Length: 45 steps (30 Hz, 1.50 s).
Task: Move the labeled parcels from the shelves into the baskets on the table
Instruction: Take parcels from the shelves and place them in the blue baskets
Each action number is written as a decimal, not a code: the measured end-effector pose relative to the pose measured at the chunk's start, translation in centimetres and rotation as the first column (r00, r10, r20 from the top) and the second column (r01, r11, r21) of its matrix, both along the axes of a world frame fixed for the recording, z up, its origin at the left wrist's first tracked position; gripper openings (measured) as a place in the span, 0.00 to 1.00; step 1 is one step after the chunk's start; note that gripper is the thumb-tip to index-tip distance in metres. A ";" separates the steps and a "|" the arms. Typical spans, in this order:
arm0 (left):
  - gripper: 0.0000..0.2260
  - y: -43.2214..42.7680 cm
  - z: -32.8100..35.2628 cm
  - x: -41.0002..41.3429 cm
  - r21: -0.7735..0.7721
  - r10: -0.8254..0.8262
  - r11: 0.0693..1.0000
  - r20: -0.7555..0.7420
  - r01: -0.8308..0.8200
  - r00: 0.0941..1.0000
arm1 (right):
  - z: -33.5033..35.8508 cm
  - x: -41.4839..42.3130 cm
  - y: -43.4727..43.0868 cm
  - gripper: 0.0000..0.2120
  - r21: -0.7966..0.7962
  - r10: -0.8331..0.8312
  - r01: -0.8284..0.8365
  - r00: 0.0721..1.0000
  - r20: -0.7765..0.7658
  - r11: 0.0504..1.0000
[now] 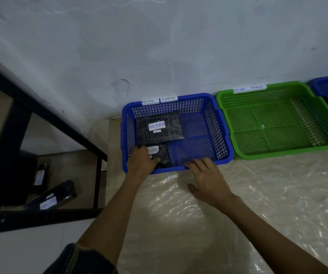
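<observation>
Head view: our left hand (142,162) grips a parcel (163,157) in the blue basket (214,107), right hand (208,179) spread at its rim. Its label (153,149) is half covered.

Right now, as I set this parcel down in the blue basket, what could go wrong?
1. Your left hand covers part of the label on the small parcel, so a misread is possible.
2. The blue basket and green basket both carry RETURN and OVERDUE tags, so sorting could get mixed.
3. Your right hand rests on the blue basket's front rim; pressing might slide it on the plastic sheet.
</observation>
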<state>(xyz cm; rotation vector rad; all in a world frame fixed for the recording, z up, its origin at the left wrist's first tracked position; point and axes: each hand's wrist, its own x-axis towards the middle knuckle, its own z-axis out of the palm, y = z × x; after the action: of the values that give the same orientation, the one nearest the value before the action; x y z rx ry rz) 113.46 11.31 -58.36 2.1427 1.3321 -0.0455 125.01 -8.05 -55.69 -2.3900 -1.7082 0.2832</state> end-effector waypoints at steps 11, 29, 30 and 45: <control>0.12 -2.8 5.7 -3.7 -0.078 -0.103 0.987 0.358 0.140 0.928 | 3.9 -1.4 -0.3 0.28 -0.008 -0.044 0.043 0.990 -0.131 0.999; 0.05 -15.7 23.7 -22.5 0.165 -0.124 0.986 0.621 0.026 0.774 | 19.7 -16.3 -9.7 0.24 0.320 0.082 -0.053 0.994 -0.078 0.946; 0.05 -16.4 25.0 -23.9 0.187 -0.128 0.982 0.630 0.010 0.766 | 20.7 -17.6 -10.0 0.24 0.339 0.096 -0.067 0.993 -0.068 0.938; 0.06 -18.6 38.5 -51.0 0.440 -0.328 0.898 0.668 0.001 0.668 | 33.9 -41.9 -11.0 0.23 0.570 0.167 -0.193 0.981 0.098 0.799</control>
<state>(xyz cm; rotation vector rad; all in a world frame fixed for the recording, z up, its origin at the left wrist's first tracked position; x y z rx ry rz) 62.46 -7.26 -19.82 2.2159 0.6780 1.0110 83.06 -19.10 -21.83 -1.8010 -1.7249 -0.2428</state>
